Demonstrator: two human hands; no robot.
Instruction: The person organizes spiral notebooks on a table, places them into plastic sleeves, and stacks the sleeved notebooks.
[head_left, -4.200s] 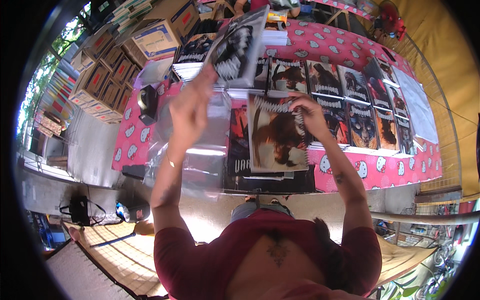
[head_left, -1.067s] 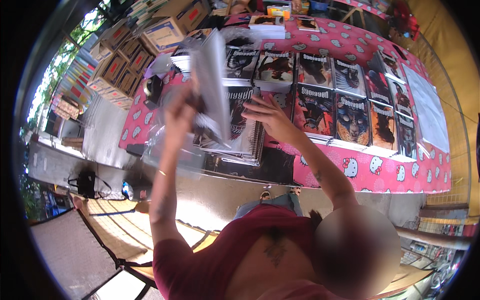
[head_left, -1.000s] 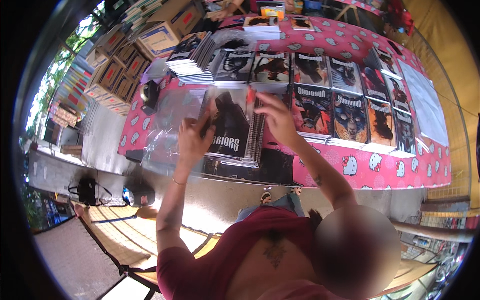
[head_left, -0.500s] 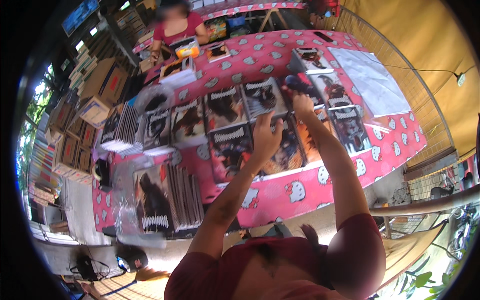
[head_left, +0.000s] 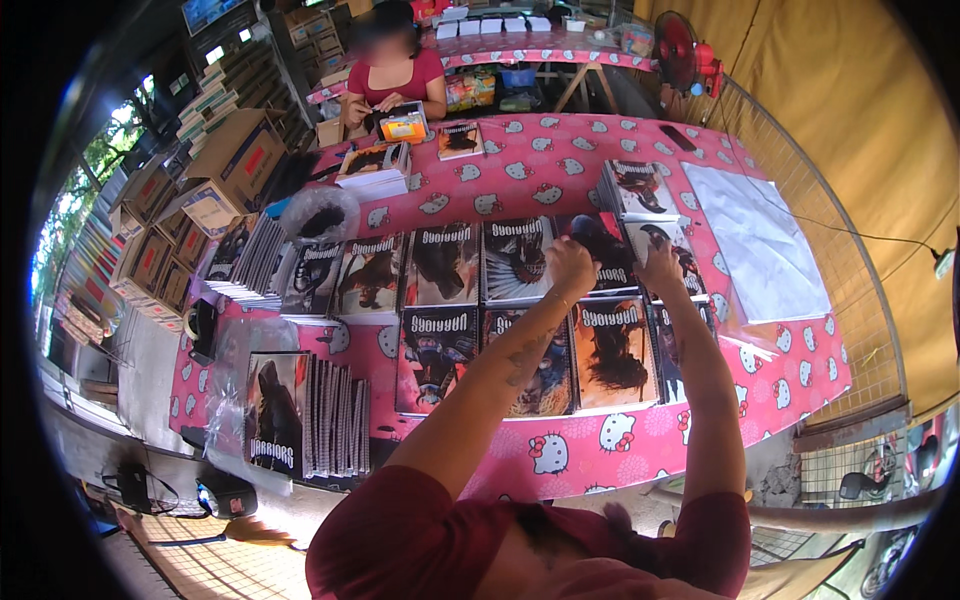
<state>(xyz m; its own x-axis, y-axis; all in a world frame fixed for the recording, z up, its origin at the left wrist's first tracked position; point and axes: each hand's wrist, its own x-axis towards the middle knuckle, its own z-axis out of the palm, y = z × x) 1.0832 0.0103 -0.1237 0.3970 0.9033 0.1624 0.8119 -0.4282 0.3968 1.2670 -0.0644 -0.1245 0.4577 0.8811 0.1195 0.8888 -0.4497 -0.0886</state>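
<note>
Rows of spiral notebooks with dark illustrated covers [head_left: 440,345] lie on a table with a pink patterned cloth [head_left: 560,170]. Both my arms reach forward to the right part of the far row. My left hand [head_left: 570,265] has its fingers curled on the near edge of a dark red-and-black notebook [head_left: 602,238]. My right hand [head_left: 660,268] lies with fingers spread on the neighbouring notebook [head_left: 668,238]. Whether that hand grips anything is hard to see.
A stack of spiral notebooks [head_left: 310,415] stands on edge at the near left, beside crumpled clear plastic wrap [head_left: 228,365]. Cardboard boxes [head_left: 235,160] line the left. Another person in a red top [head_left: 395,75] sits at the far side. A white sheet [head_left: 760,240] lies at the right.
I was at the left end lifting a notebook off the stack. I have moved right along the table, and both hands have come down on the far row.
</note>
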